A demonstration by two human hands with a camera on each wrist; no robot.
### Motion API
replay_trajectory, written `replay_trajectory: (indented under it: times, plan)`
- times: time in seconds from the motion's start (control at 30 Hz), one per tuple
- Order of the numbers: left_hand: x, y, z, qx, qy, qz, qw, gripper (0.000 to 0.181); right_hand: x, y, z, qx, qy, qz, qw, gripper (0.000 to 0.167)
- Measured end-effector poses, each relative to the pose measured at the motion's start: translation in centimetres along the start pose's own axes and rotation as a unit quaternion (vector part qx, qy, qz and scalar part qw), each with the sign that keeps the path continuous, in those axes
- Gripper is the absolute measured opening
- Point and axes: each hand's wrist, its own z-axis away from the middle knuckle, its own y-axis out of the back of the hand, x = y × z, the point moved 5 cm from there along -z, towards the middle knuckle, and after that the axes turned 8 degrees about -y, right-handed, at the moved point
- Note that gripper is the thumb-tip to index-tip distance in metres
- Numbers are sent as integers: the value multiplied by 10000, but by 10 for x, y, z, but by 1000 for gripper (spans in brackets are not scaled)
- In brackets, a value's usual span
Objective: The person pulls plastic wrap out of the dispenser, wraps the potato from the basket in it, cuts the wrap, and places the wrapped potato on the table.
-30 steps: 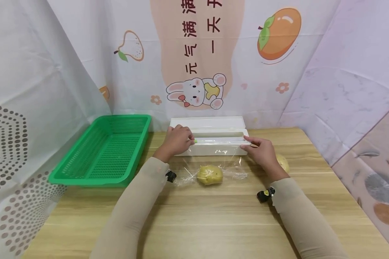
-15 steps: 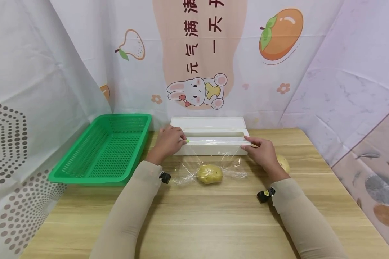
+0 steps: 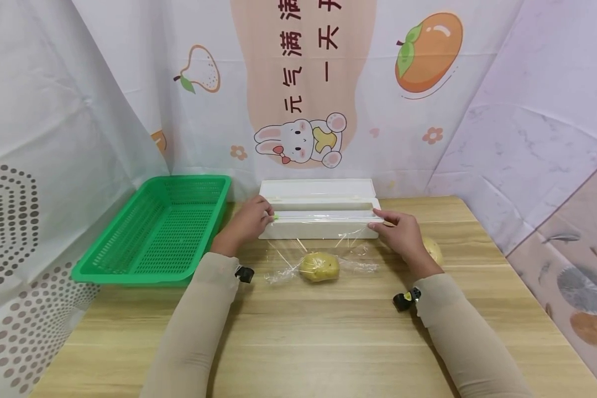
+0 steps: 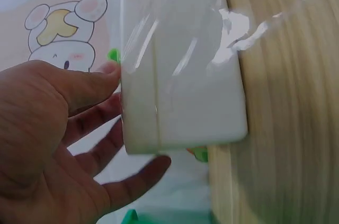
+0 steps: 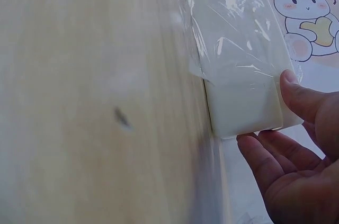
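Note:
A white cling film dispenser box (image 3: 323,230) lies lengthwise at the back of the table, lid raised. Clear cling film (image 3: 284,255) runs from its front edge down over a potato (image 3: 320,267) and lies crumpled on both sides of it. My left hand (image 3: 246,222) is at the box's left end, thumb and finger on the small green slide cutter (image 4: 113,54); the other fingers are spread beside the end wall in the left wrist view. My right hand (image 3: 402,235) grips the box's right end, thumb on top and fingers against the end (image 5: 265,130).
A green plastic basket (image 3: 129,278) stands at the left. A second potato (image 3: 433,251) sits behind my right wrist, partly hidden. A printed curtain (image 3: 209,138) hangs right behind the box. The wooden table (image 3: 308,342) extends toward me.
My left hand has slid left along the box's edge with the green slide cutter, reaching the left end. The right hand and the potato have stayed in place.

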Motion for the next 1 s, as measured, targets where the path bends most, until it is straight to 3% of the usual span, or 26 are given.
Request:
replay_trajectory:
  times: [0.2,0.6,1.0]
  plan:
    - [-4,5,9,223,14,75,9997,11,0,1,0,55,-82,91,9999,50]
    - [-16,5,19,335,110,320,9989,15,1,1,0,61,-94,171,9998,51]
    - [-18,9,23,440,-49,180,9989,14,1,0,0,45,-52,131,9999,49]
